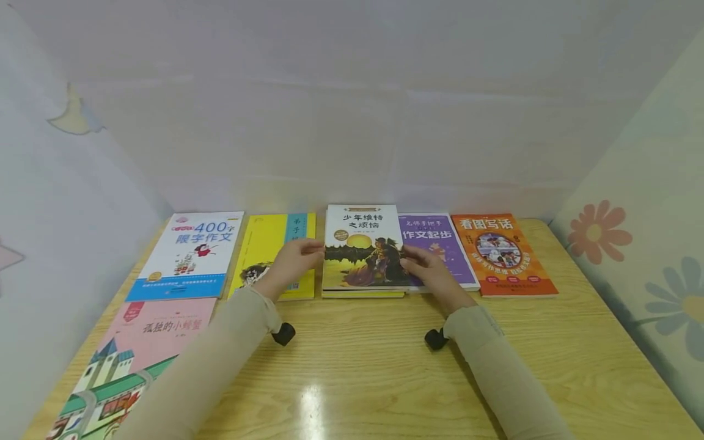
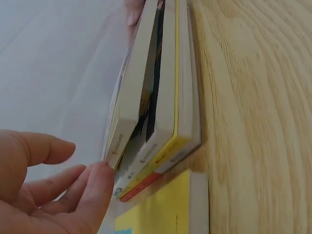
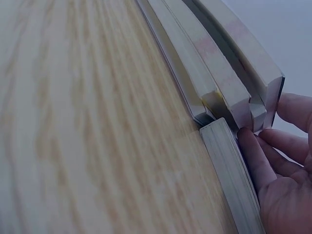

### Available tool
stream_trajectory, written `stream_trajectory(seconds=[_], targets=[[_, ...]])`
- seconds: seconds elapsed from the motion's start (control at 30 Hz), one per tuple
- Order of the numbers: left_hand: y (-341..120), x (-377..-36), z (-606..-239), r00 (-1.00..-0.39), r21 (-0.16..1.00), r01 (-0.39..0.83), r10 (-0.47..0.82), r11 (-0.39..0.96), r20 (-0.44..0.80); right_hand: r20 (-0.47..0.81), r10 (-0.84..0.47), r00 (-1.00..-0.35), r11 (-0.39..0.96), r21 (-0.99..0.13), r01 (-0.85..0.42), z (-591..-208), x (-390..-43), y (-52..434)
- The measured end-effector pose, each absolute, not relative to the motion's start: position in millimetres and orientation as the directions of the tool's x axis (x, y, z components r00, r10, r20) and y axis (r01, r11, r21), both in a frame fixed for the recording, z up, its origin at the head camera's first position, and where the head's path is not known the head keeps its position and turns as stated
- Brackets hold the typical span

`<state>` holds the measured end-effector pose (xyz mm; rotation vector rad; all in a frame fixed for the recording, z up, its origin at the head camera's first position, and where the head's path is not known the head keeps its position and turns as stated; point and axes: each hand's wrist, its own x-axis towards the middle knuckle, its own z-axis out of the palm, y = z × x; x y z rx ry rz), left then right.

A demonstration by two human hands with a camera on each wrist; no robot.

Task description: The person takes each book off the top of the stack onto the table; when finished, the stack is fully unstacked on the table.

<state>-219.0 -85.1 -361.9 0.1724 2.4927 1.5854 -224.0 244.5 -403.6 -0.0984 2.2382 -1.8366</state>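
A book with a white top and a dark picture (image 1: 360, 256) lies uppermost on a stack of books (image 2: 163, 141) in the middle of the table's back. Its spine stands up from the book below, leaving a dark gap. My left hand (image 1: 291, 266) is at its left side; in the left wrist view the thumb (image 2: 100, 183) meets the spine corner while the index finger stays apart. From the right, my right hand (image 1: 431, 272) holds that book's edge, index finger (image 3: 294, 109) against the cover side and thumb lower by the stack's corner.
A yellow book (image 1: 275, 244) and a blue-white book (image 1: 187, 244) lie left of the stack; a pink book (image 1: 165, 330) is nearer. Purple (image 1: 453, 263) and orange (image 1: 506, 256) books lie right. Behind the wooden table (image 1: 357, 366) hangs a pale cloth (image 1: 352, 134).
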Motion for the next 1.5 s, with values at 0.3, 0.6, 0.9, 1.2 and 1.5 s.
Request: stream_trajectory(seconds=[0.3,0.6,0.9,1.2,1.5], targets=[[-70.2,-218.6,-357.5,-0.983,0.908,-0.076,0.121,0.412,-0.137,-0.124,-0.205,-0.971,0.202,-0.976,0.082,-404.3,-222.7,244.7],[-64.7,-227.9,-366.0,-0.951,0.95,-0.267,0.111,0.163,-0.287,-0.12,-0.206,-0.971,0.204,-0.976,0.077,-404.8,-221.4,243.2],[-62.4,-227.2,-375.0,-0.942,0.958,-0.276,0.178,0.078,-0.286,-0.127,-0.216,-0.968,0.186,-0.979,0.087,-405.8,-223.1,243.0],[-74.6,-219.0,-372.9,-0.923,0.958,-0.263,0.258,0.113,-0.284,-0.099,-0.219,-0.971,0.219,-0.974,0.05,-407.3,-222.5,243.2],[-90.8,-193.8,-365.7,-0.962,0.983,-0.182,0.201,0.04,-0.186,-0.136,-0.212,-0.968,0.224,-0.971,0.087,-405.8,-225.3,243.8]])
